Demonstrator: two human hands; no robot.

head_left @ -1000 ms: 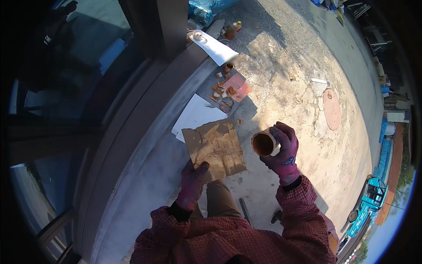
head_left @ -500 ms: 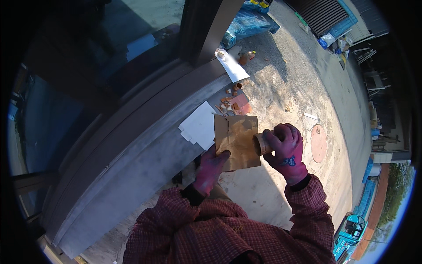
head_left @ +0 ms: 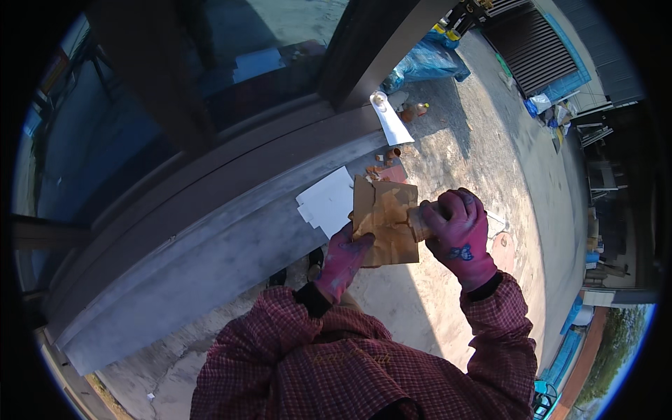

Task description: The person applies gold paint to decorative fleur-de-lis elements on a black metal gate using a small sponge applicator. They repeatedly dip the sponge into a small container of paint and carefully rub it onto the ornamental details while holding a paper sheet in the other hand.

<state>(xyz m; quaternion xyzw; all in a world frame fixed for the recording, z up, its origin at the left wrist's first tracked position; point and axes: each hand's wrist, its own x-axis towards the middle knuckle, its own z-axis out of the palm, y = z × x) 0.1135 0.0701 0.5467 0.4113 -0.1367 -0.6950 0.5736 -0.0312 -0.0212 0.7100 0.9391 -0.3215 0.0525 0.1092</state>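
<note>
Brown paper sheet (head_left: 383, 222), long axis upright, is pinched by left hand (head_left: 343, 255); right hand (head_left: 458, 234) grips its edge.

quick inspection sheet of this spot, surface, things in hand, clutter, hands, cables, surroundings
surface: sunlit concrete ground beside a grey ledge
job's things: brown cardboard sheet and a small brown tube, both held up
clutter: white sheets on the ledge, small brown bits beyond, a white strip
grippers: left hand grips the cardboard's lower edge; right hand holds the tube against it; both in pink gloves
cables: nothing seen
surroundings: dark window, blue bag, slatted shutter
</note>
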